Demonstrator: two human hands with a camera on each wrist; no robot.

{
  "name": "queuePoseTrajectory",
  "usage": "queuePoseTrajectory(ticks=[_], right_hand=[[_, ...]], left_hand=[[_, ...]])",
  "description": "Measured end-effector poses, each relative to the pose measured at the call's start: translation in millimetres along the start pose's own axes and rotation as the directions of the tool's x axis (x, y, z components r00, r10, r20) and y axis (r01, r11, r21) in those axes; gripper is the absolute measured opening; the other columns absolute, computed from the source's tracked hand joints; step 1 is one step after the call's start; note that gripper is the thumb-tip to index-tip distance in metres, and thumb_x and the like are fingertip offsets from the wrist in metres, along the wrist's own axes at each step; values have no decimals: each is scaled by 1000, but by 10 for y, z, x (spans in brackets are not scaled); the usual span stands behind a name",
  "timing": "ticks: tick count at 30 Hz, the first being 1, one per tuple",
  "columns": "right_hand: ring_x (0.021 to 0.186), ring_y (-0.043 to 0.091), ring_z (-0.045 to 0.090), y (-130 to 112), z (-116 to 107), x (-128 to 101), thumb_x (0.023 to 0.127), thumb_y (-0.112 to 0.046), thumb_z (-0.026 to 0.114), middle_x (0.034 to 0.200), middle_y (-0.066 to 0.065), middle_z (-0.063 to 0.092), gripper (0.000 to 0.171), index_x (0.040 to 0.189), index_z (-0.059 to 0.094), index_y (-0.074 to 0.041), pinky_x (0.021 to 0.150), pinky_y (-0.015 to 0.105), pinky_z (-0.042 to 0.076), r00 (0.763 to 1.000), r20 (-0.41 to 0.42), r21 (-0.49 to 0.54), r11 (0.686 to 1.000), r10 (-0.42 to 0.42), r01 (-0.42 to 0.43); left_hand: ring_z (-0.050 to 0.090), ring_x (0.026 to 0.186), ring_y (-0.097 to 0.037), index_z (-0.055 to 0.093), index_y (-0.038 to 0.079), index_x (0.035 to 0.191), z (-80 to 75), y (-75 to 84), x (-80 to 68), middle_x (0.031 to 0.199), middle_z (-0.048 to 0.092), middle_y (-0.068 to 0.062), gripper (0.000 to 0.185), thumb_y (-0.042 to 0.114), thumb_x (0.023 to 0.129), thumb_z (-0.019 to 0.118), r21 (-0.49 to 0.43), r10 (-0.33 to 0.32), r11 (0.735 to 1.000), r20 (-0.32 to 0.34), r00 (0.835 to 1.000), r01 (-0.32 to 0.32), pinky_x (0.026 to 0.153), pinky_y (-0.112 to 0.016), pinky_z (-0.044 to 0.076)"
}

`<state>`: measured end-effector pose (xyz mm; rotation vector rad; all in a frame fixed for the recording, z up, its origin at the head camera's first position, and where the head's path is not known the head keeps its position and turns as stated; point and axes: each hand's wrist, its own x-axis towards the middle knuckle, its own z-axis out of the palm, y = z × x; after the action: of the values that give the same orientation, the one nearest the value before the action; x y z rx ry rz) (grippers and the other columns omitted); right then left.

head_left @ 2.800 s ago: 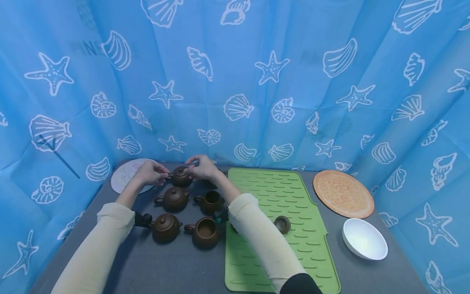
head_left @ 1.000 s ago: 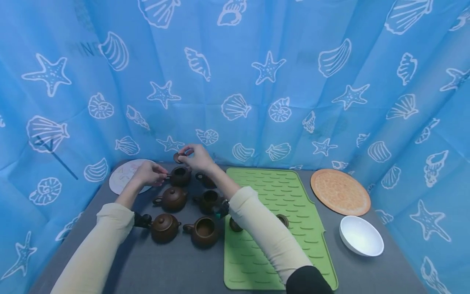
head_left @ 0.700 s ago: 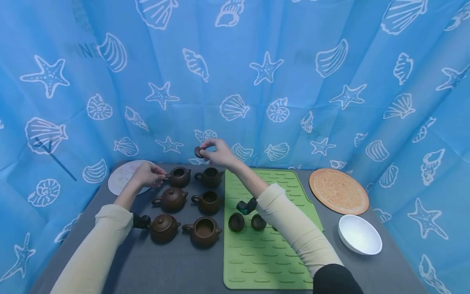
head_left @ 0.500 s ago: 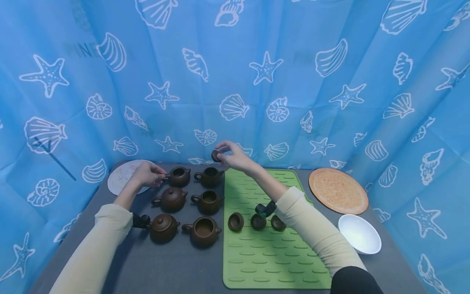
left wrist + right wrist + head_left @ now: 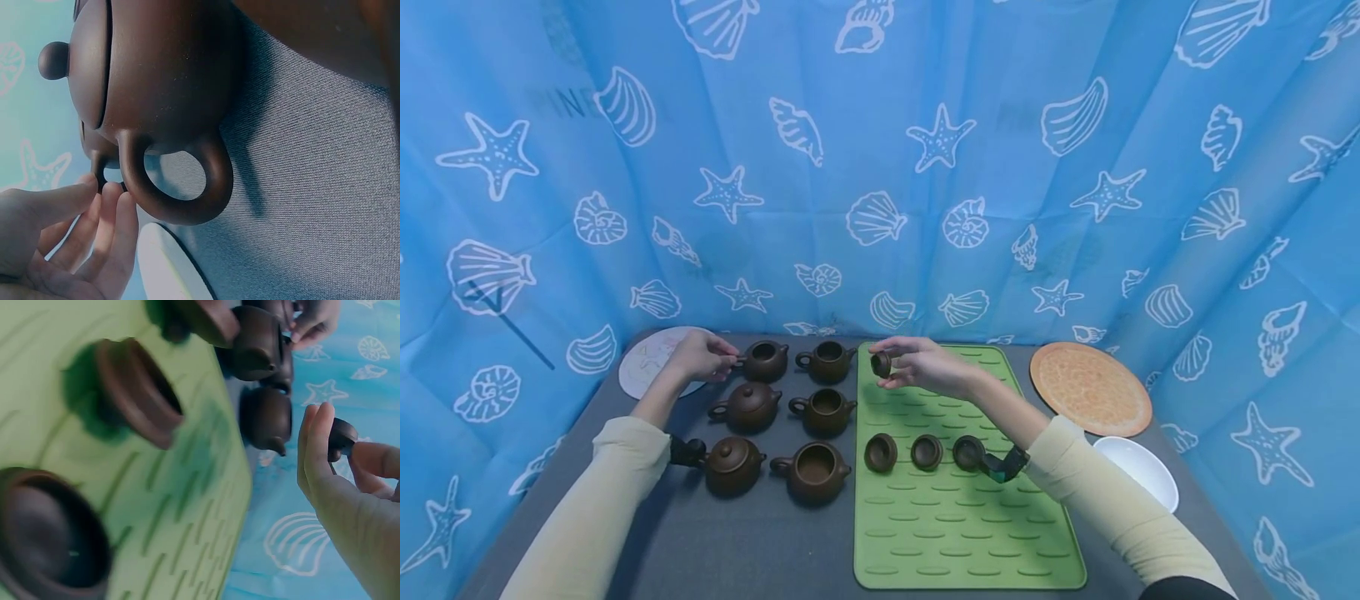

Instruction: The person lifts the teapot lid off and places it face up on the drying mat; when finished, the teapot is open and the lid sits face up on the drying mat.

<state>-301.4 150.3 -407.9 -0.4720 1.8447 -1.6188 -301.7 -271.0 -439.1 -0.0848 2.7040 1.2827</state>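
Observation:
My left hand (image 5: 703, 357) pinches the handle of the far-left brown teapot (image 5: 766, 360), which stands without a lid. In the left wrist view its fingertips meet at that handle, behind a nearer lidded teapot (image 5: 169, 75). Over the far left corner of the green mat (image 5: 970, 533), my right hand (image 5: 936, 367) holds a small brown teapot lid (image 5: 881, 363), tilted, between fingers and thumb. Three more lids, the left (image 5: 881, 452), middle (image 5: 927, 452) and right (image 5: 968, 452), lie in a row on the mat, hollow sides up.
Three lidless teapots, the far (image 5: 826, 361), middle (image 5: 823, 412) and near one (image 5: 812, 473), form a column left of the mat. Lidded teapots (image 5: 733, 465) stand further left. A pale round plate (image 5: 647, 364), an orange-brown round mat (image 5: 1090, 387) and a white bowl (image 5: 1138, 467) are at the sides.
My right hand has lifted the lid off the far-left teapot and carried it rightward, then down over the mat. My left hand stays at that teapot's handle.

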Motion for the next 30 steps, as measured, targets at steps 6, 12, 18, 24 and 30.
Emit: queuePoseTrajectory(ticks=[6, 12, 18, 24, 30], right_hand=[[118, 28, 75, 248, 18, -43, 108, 5, 50, 155, 29, 49, 55, 162, 40, 6, 115, 46, 59, 999, 35, -54, 998, 16, -14], [119, 33, 76, 425, 87, -44, 102, 11, 59, 157, 28, 52, 58, 158, 46, 6, 111, 44, 61, 1000, 20, -137, 990, 23, -20], [113, 33, 79, 495, 124, -34, 101, 10, 59, 154, 31, 54, 56, 156, 49, 6, 103, 39, 65, 1000, -2, -227, 974, 24, -23], [96, 20, 81, 538, 128, 1, 98, 14, 60, 144, 34, 59, 53, 151, 52, 12, 95, 36, 68, 999, 32, -290, 957, 7, 2], [90, 20, 78, 561, 135, 34, 97, 16, 59, 145, 35, 60, 51, 148, 55, 13, 92, 39, 69, 999, 50, -348, 937, -12, 28]], left_hand=[[78, 103, -38, 72, -10, 124, -21, -7, -19, 116, 75, -31, 24, 5, 109, 61, 1, 13, 1000, 13, 1000, -13, 85, -41, 70], [78, 103, -39, 72, -10, 125, -13, -6, -33, 116, 75, -31, 25, 5, 109, 61, 1, 8, 1000, 1, 1000, -8, 86, -42, 70], [79, 97, -33, 72, -10, 125, 6, 12, -45, 112, 76, -29, 25, 6, 108, 62, -10, 10, 1000, -9, 1000, -10, 88, -47, 69], [78, 92, -28, 73, -10, 123, 5, -7, -40, 110, 76, -28, 24, 6, 108, 63, -12, 19, 1000, -17, 1000, -19, 84, -43, 70], [78, 95, -32, 73, -9, 123, 12, -28, -30, 111, 76, -28, 23, 6, 108, 62, -11, 13, 1000, -29, 999, -14, 80, -38, 70]])
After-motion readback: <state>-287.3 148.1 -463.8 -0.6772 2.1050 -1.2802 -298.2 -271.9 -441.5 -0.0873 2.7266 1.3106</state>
